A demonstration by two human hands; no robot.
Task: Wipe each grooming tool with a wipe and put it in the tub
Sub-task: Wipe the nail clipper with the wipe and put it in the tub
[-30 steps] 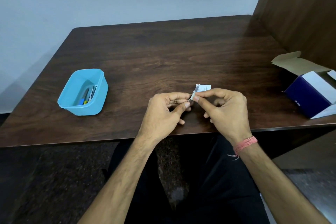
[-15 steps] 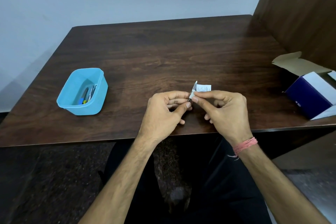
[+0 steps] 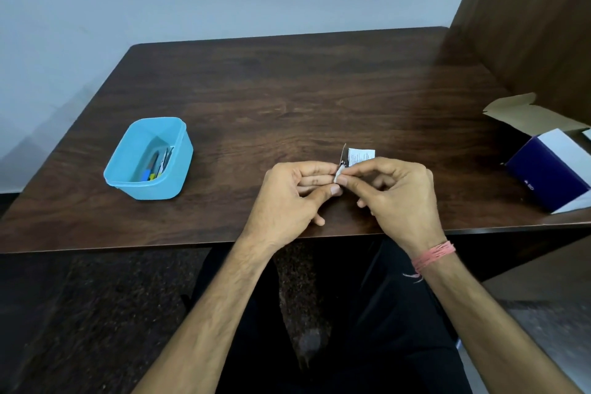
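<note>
Above the near edge of the dark wooden table (image 3: pixel 287 99), both my hands pinch a small white wipe sachet (image 3: pixel 361 155) with printed text. My left hand (image 3: pixel 287 198) grips its left end between thumb and fingers. My right hand (image 3: pixel 396 192) holds the main part. A narrow flap (image 3: pixel 343 154) stands up from the sachet's left edge, apart from the rest. The light blue tub (image 3: pixel 153 192) sits at the left of the table, with several grooming tools (image 3: pixel 158 166) lying inside it.
An open navy and white cardboard box (image 3: pixel 548 171) with a raised brown flap sits at the table's right edge. A brown wooden panel rises behind it. A pale wall lies beyond the table.
The narrow flap at the sachet's left edge has lifted further from the sachet. Both hands have stayed in about the same place.
</note>
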